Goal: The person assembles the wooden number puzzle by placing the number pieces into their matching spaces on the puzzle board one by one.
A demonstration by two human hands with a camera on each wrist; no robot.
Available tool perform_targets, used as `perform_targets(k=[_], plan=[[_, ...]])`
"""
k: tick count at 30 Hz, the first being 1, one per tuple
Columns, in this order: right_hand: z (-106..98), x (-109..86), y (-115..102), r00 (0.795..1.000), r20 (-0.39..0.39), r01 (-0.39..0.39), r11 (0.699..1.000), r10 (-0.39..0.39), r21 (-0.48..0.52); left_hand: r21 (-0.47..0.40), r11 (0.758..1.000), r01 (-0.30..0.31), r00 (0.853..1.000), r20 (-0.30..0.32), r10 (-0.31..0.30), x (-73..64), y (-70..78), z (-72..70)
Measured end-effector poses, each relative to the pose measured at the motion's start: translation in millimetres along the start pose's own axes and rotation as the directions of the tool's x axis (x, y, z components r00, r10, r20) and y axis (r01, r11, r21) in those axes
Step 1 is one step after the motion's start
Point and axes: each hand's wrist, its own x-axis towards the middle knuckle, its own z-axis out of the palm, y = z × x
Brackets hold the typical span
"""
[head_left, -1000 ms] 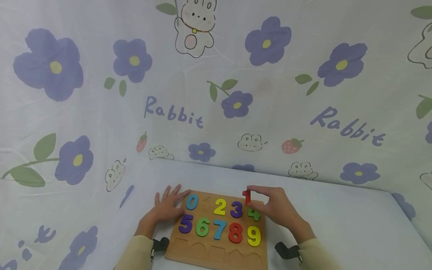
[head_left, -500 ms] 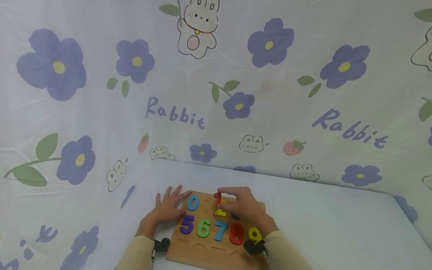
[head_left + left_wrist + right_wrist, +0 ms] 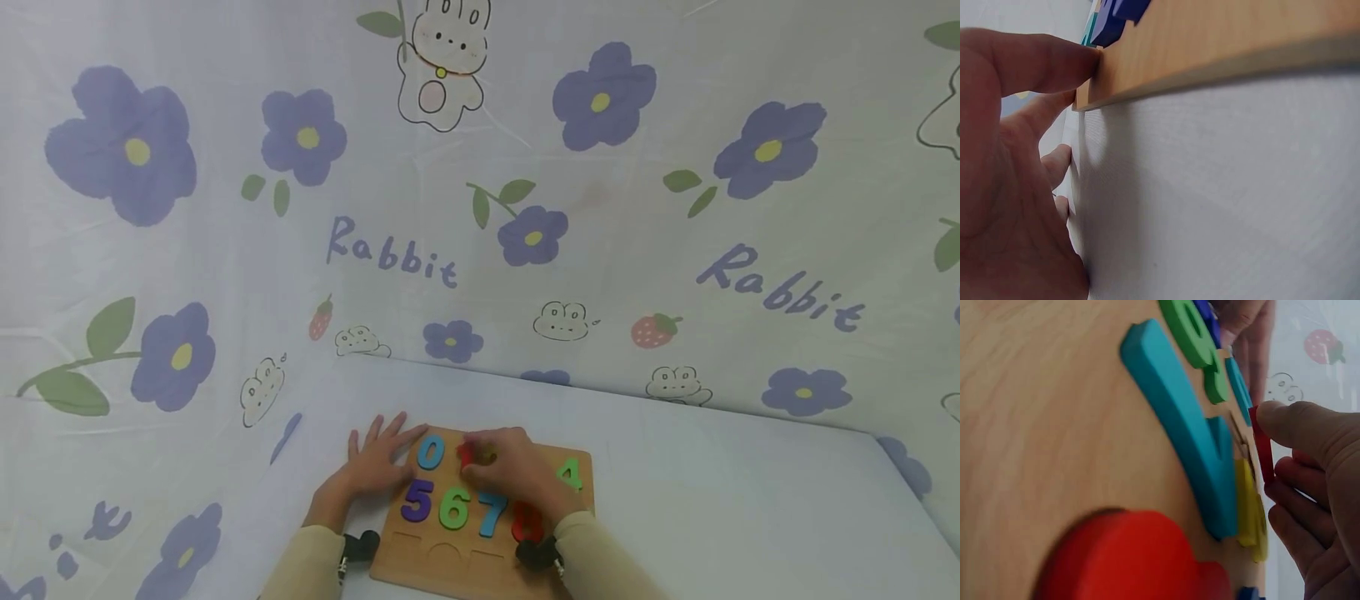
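A wooden number puzzle board (image 3: 408, 568) lies on the white table. My right hand (image 3: 517, 467) pinches a red number 1 piece (image 3: 464, 456) between thumb and fingers, over the slot between the blue 0 (image 3: 431, 452) and the yellow 2 (image 3: 1245, 506). In the right wrist view the red 1 (image 3: 1262, 447) stands on edge at the board's far side; whether it touches the slot I cannot tell. My left hand (image 3: 375, 465) has its fingers spread, with the thumb (image 3: 1054, 62) and index finger at the board's left edge. My right hand hides the 3 in the head view.
The purple 5 (image 3: 417, 501), green 6 (image 3: 454, 508), blue 7 (image 3: 491, 515), red 8 (image 3: 527, 525) and green 4 (image 3: 570, 474) sit on the board. Recesses line its near edge. A patterned cloth (image 3: 405, 167) hangs behind the table (image 3: 720, 508).
My right hand has carried the red 1 leftward from above the 4, past the 2, and lowered it toward the slot beside the 0. The left hand has stayed at the board's edge.
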Motion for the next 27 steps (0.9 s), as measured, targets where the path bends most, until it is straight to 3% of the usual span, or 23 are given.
perform_targets(k=[10, 17, 22, 27], plan=[[10, 4.1, -3, 0.998, -0.011, 0.056, 0.993, -0.058, -0.104, 0.013, 1.000, 0.002, 1.000, 0.014, -0.002, -5.5, 11.6, -9.2], [11, 1.7, -2, 0.998, -0.031, 0.055, 0.987, -0.060, -0.148, 0.013, 1.000, -0.012, 1.000, 0.000, 0.012, 7.4, -5.7, 5.4], [-1, -12.8, -3, 0.996, -0.066, 0.056, 0.986, -0.067, -0.158, 0.005, 0.999, -0.038, 0.999, -0.022, 0.038, 5.0, -3.9, 4.3], [-34, -43.1, 2, 0.996, -0.087, -0.031, 0.987, 0.017, -0.160, -0.001, 0.999, -0.045, 0.999, -0.027, 0.045, -4.4, 4.6, -6.0]])
